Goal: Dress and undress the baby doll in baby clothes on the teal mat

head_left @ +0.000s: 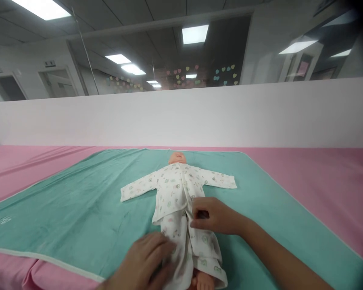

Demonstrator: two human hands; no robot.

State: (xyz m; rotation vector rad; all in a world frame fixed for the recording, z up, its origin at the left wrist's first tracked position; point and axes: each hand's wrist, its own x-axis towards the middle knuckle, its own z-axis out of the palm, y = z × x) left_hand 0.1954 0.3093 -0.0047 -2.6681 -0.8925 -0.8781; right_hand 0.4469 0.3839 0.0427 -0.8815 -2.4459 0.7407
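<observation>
A baby doll [177,157] lies on its back, dressed in a white printed baby jacket [171,187] with both sleeves spread wide. White printed trousers [205,243] cover its legs, and one bare foot [204,280] shows at the cuff. My right hand [214,215] is at the jacket's lower front, thumb and fingers curled toward each other in a pinch that seems to hold the jacket's edge. Beside the trouser leg on the left is my left hand [147,262], its fingers bent and smeared by motion; whether they hold cloth cannot be told.
A green blanket [93,197] with a pale border lies under the doll, over a pink cover [326,181]. Behind the surface rises a low white wall [181,119], with a large window or mirror [169,56] above it.
</observation>
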